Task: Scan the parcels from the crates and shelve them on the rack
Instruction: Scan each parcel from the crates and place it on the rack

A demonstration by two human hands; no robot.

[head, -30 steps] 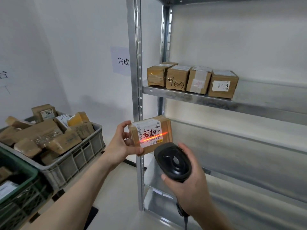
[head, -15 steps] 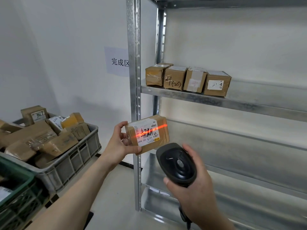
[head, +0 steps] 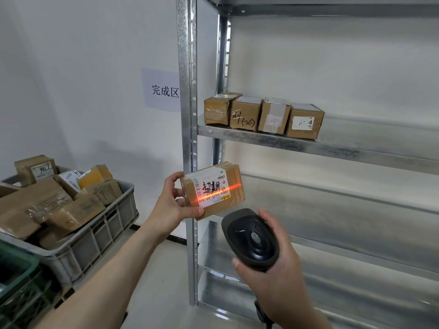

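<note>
My left hand (head: 171, 205) grips a small brown cardboard parcel (head: 215, 189) by its left end, label facing me, in front of the rack's upright post. A red scan line crosses the white label. Just below and to the right, my right hand (head: 275, 276) holds a black barcode scanner (head: 250, 238) aimed at the parcel. Several taped parcels (head: 263, 115) stand in a row at the left of the metal rack's (head: 332, 148) middle shelf. At the left, a grey crate (head: 95, 236) is piled with more brown parcels.
A green crate (head: 16, 279) sits at the lower left corner, beside the grey one. A paper sign (head: 161, 90) hangs on the white wall left of the rack. The rack's lower shelves and the right part of the middle shelf are bare metal.
The view has drifted right and slightly up. The scan line now sits lower on the parcel's label. Both hands keep their hold and stay close together.
</note>
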